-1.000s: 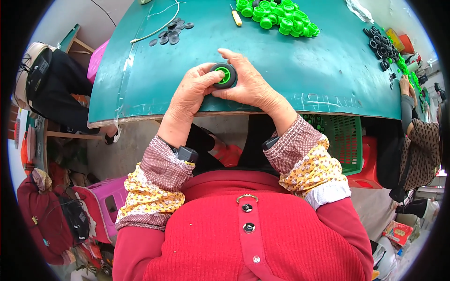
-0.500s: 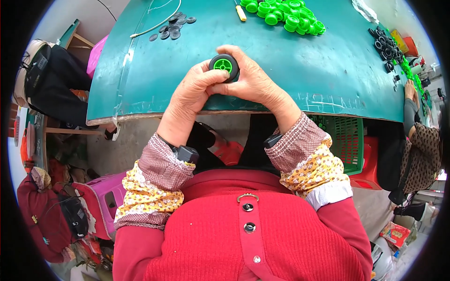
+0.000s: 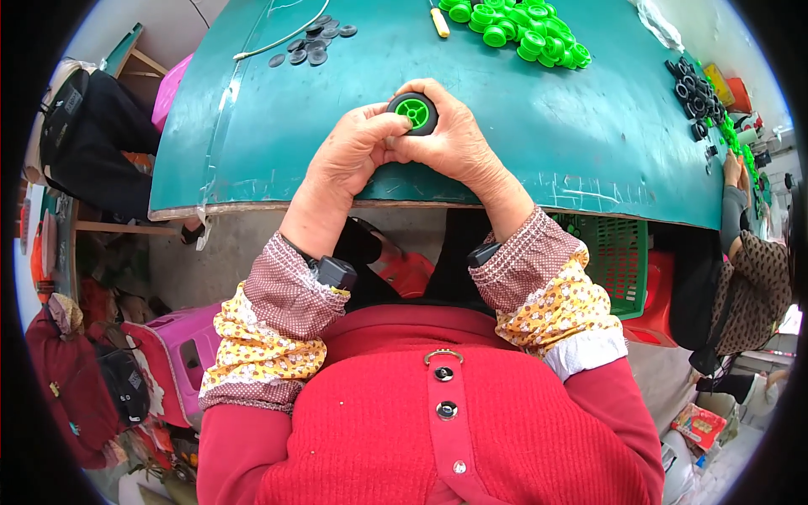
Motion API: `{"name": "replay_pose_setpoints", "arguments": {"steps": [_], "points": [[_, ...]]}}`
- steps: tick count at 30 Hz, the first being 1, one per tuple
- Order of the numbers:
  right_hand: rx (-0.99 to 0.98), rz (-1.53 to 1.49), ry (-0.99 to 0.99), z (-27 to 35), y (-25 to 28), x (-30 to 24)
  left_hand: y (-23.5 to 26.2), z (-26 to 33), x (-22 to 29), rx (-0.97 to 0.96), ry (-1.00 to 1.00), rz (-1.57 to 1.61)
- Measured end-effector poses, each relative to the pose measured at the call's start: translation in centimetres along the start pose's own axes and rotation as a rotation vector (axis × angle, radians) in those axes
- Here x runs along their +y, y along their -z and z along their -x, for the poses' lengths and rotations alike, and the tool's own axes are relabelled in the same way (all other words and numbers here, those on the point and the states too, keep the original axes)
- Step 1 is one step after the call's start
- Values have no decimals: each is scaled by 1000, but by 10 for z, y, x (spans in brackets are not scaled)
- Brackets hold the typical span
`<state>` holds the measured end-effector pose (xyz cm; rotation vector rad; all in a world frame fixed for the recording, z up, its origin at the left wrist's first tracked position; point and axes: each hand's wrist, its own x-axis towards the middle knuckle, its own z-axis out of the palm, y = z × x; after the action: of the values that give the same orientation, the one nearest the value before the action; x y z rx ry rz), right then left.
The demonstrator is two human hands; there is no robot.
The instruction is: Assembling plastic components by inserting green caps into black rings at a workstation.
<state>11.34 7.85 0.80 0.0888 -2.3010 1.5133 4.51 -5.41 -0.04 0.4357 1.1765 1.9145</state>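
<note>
Gripping one small wheel (image 3: 412, 112), a black rubbery tyre round a green plastic hub, the left hand (image 3: 353, 156) and right hand (image 3: 459, 143) close their fingertips on it above the teal table (image 3: 252, 126). Green hubs (image 3: 518, 29) heap at one o'clock, uncountable; flat dark discs (image 3: 311, 42), roughly ten, lie at eleven.

Both forearms rise from the lower centre of the frame and meet at upper centre. The left hand (image 3: 349, 156) and right hand (image 3: 459, 139) touch, fingers curled, pinching a small wheel (image 3: 412, 112) between fingertips.
</note>
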Motion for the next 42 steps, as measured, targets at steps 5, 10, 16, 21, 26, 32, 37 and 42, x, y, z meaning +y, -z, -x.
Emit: {"name": "replay_pose_setpoints", "arguments": {"steps": [5, 10, 16, 21, 26, 32, 37, 42], "points": [[6, -47, -138, -1, -6, 3, -2, 0, -4, 29, -34, 15], [50, 32, -29, 5, -9, 6, -7, 4, 2, 98, -102, 58], [29, 116, 64, 2, -9, 12, 7, 2, 7, 108, -81, 46], [-30, 89, 65, 2, -8, 12, 5, -1, 4, 147, -122, 35], [-17, 186, 53, 3, -9, 14, 2, -3, -1, 202, -147, -51], [-23, 134, 34, 2, -12, 13, 0, -4, -2, 216, -219, -125], [47, 157, 53, -1, -14, 9, -5, -1, -2, 259, -216, 15], [147, 142, -5, 0, -15, 13, 0, 1, -2, 128, -176, -125]]}}
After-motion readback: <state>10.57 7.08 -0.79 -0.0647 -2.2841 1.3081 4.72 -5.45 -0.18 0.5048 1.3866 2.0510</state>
